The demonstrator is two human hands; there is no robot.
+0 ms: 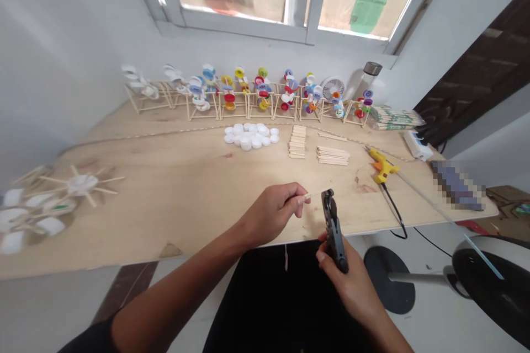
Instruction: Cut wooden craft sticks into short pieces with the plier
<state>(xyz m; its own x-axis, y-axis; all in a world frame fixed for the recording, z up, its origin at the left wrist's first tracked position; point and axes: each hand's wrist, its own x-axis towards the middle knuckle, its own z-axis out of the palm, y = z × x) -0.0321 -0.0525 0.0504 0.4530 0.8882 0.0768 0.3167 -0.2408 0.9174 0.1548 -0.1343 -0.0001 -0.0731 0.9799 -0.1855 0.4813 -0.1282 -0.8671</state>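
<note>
My left hand (276,210) is closed in a pinch on a thin wooden stick (311,194), which points right over the front part of the table. Wrapped around a dark pair of pliers (333,229) is my right hand (348,270), just off the table's front edge. The jaws of the pliers are at the top, close to the stick's far end; I cannot tell whether they touch it. Short cut sticks lie beyond my hands in two bundles, one (297,142) stacked upward and one (333,155) to its right. White bottle caps (252,137) are grouped left of them.
A yellow glue gun (383,165) lies on the wooden table (174,176) to the right, near a white power strip (417,145). Several stick frames with coloured caps (263,96) line the wall. Cap-and-stick wheels (81,183) lie at left. A black stool (492,281) stands at lower right.
</note>
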